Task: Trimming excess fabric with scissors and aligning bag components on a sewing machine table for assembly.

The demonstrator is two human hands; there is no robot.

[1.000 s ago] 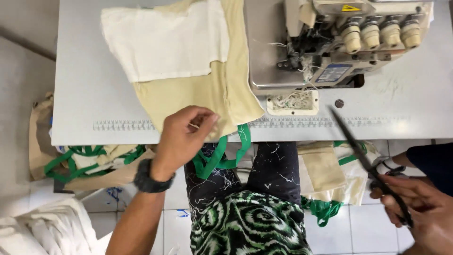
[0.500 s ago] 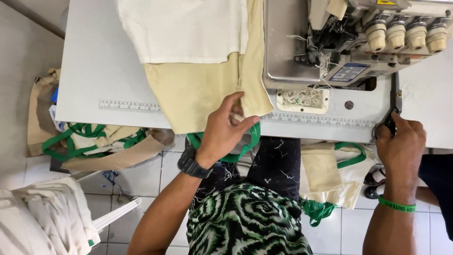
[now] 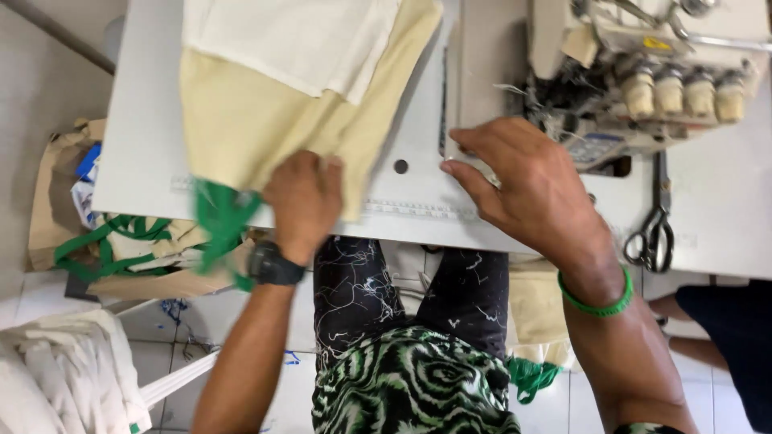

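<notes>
My left hand [image 3: 304, 201], with a black watch on the wrist, grips the near edge of a pale yellow fabric piece [image 3: 265, 120] lying on the white sewing table [image 3: 137, 120]. A white fabric piece [image 3: 289, 40] lies on top of the yellow one. A green strap [image 3: 219, 221] hangs from the yellow fabric over the table edge, blurred. My right hand [image 3: 531, 181], with a green band on the wrist, hovers flat with fingers spread over the table just in front of the sewing machine [image 3: 643, 72]. It holds nothing.
Black scissors [image 3: 655, 229] lie on the table to the right of my right hand. A brown bag with green straps and fabric [image 3: 104, 241] sits on the floor at left. White cloth [image 3: 64, 370] is piled at bottom left. Another person's leg [image 3: 724, 321] shows at right.
The scissors have left my right hand and lie on the table; that hand moved left toward the machine. My left hand slid the yellow fabric leftward, and the green strap swung out.
</notes>
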